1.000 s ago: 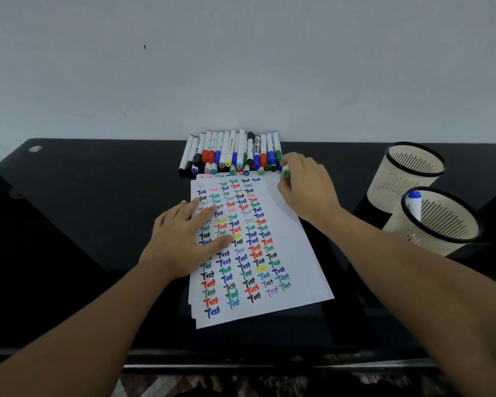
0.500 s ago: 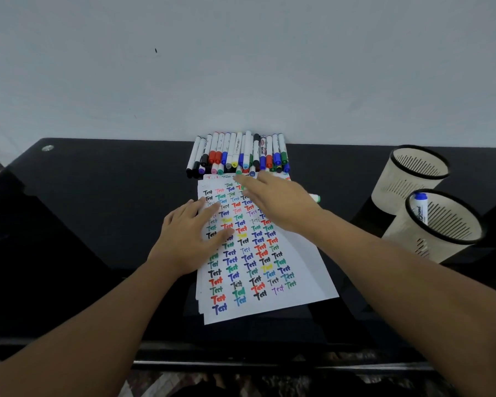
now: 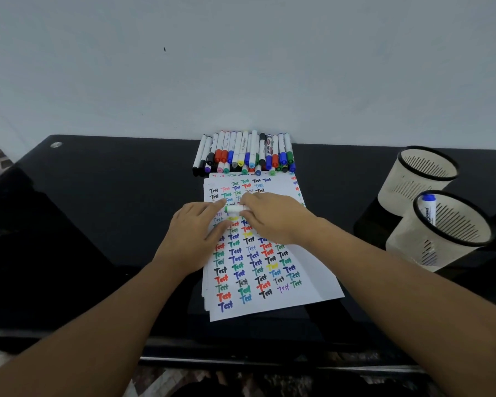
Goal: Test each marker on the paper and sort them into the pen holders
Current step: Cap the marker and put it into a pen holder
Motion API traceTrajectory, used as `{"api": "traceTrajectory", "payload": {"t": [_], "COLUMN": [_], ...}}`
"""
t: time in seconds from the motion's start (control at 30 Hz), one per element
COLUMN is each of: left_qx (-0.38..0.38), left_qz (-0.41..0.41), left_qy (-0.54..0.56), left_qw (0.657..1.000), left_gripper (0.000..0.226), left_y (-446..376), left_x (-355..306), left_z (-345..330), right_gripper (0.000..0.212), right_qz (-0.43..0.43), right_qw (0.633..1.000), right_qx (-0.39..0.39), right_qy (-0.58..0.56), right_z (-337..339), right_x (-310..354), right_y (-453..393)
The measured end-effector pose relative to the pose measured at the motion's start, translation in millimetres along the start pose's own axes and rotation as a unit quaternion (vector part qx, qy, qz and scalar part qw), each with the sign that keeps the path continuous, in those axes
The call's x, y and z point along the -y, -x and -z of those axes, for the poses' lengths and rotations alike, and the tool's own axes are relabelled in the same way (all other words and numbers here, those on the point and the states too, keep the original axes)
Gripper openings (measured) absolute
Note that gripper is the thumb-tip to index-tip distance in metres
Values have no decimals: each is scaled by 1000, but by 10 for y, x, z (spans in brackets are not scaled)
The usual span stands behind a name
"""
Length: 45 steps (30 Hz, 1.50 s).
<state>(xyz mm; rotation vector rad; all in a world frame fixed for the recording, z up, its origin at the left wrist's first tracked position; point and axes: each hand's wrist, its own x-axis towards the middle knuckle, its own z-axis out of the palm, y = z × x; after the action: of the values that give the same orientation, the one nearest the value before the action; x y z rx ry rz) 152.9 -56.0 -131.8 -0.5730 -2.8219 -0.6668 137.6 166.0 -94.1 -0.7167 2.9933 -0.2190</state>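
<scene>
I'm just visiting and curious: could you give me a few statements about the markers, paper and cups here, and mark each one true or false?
1. Both hands hold a green-capped marker over the paper. True.
2. Both pen holders are empty. False: the nearer holder has a blue-capped marker in it; the farther holder looks empty.
3. The untested markers lie against the wall. True.
4. The paper is blank. False: it is covered with rows of "Test" in many colours.

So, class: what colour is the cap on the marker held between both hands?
Green cap, seen in the head view.
</scene>
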Motion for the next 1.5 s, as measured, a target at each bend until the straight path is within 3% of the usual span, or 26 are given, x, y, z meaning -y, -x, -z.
{"api": "traceTrajectory", "payload": {"t": [0.3,0.47,0.63,0.8,0.87,0.97,1.1,1.17,1.27,1.4,1.5], "left_qx": [-55,-53,-43,-16,13,103,172,175,211,208,178], "left_qz": [-85,-91,-64,-12,10,31,-18,-50,-60,-45,-34], "left_qy": [-17,-20,-6,27,25,-25,-107,-139,-142,-112,-99], "left_qw": [995,994,997,999,1000,994,979,973,965,971,978], "left_gripper": [29,26,28,30,42,67,61,60,58,62,67], "left_y": [27,22,25,21,-5,-69,-152,-253,-381,-337,-318], "left_x": [37,37,43,21,-11,-40,-34,-47,-29,73,96], "left_z": [-29,-31,-28,3,34,76,123,173,173,59,35], "right_gripper": [37,42,39,46,47,30,32,38,31,12,29], "right_qz": [39,42,37,-38,-63,-119,-172,-153,-150,-152,-165], "right_qw": [996,994,997,998,995,959,871,876,879,831,810], "right_qx": [1,-18,-29,-32,-54,-116,-132,-136,-163,-216,-243], "right_qy": [77,97,66,-33,-59,-231,-440,-436,-423,-489,-507], "right_z": [16,13,19,132,163,160,92,37,-29,-96,-105], "right_x": [72,66,41,-66,-127,-237,-314,-339,-335,-309,-296], "right_y": [17,52,54,73,81,98,98,99,120,156,154]}}
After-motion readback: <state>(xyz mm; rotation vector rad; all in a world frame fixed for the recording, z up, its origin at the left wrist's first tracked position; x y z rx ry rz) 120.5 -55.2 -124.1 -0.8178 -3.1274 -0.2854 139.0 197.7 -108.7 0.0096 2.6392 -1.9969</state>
